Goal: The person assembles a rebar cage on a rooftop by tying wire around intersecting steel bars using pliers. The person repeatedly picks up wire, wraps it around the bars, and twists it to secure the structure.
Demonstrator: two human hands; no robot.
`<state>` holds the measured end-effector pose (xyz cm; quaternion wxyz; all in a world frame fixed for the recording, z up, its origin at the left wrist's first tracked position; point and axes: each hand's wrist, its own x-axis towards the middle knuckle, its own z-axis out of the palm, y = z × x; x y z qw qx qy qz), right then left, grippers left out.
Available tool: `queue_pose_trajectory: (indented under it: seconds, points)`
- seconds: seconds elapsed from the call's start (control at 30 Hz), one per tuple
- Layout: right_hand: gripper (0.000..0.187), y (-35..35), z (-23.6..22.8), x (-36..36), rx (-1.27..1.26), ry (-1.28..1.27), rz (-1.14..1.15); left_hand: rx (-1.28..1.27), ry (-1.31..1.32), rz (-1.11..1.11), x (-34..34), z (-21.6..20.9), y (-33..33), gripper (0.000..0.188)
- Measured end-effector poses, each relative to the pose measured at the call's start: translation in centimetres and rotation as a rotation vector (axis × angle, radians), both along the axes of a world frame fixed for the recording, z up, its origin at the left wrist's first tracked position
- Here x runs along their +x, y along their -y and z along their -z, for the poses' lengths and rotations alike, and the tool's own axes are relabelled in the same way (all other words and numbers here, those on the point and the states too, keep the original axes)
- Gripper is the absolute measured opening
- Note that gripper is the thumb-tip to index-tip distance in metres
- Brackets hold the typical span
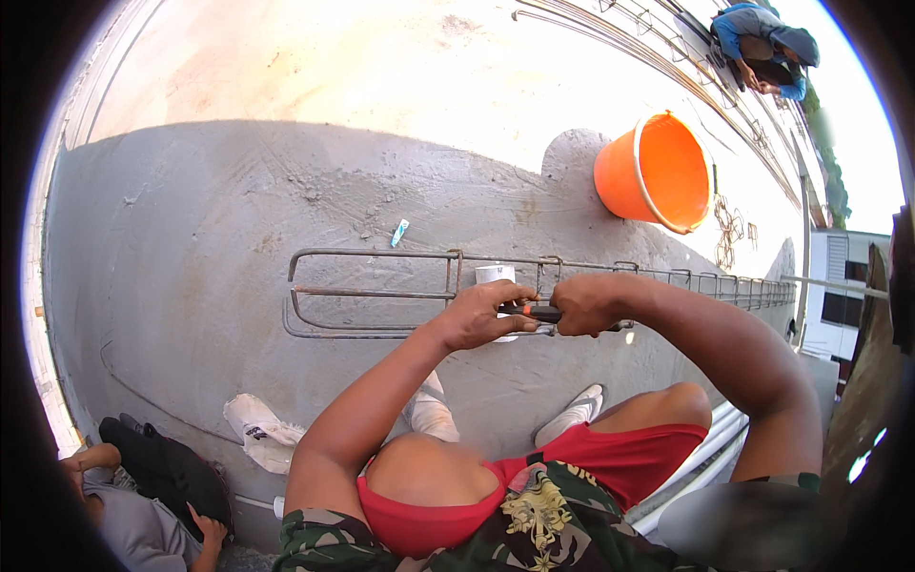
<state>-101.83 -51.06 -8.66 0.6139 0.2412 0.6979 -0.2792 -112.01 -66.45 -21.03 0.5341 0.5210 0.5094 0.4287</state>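
A long cage of steel reinforcing bars (372, 292) with square stirrups runs across in front of me, just above the grey floor. My right hand (583, 305) is closed round the black and orange handle of what look like pliers (541, 313), which point left over the bars. At the other end of this tool, my left hand (477, 315) has its thumb and fingers curled together near a stirrup. What the left fingertips pinch is hidden. A white round container (495, 274) stands beneath the cage, partly covered by my left hand.
An orange bucket (620, 176) stands beyond the cage at the right. A small blue-and-white packet (399, 233) lies on the concrete. More bars and cages (658, 62) lie at the far right, near a crouching person (762, 48). Another person (152, 515) sits at the lower left.
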Motion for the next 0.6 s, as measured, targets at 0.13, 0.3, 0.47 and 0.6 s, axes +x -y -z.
queue_pose_trajectory:
  seconds: [0.13, 0.3, 0.47, 0.6]
  points:
    - [0.027, -1.2, 0.3, 6.3, -0.090, -0.188, -0.056, -0.257, 0.090, 0.157, 1.1, -2.3, -2.2, 0.023]
    - [0.028, 0.2, 1.3, 14.1, -0.131, -0.401, 0.213, -0.157, -0.104, 0.377, 4.3, -3.4, -4.9, 0.022]
    - [0.065, -0.6, 3.5, 22.6, -0.029, -0.555, 0.319, -0.316, -0.185, 0.341, 9.4, -5.3, -9.5, 0.024]
    - [0.067, -3.2, 5.3, 31.8, 0.172, -0.790, 0.021, -0.517, 0.196, -0.074, 13.2, -5.3, -14.4, 0.025]
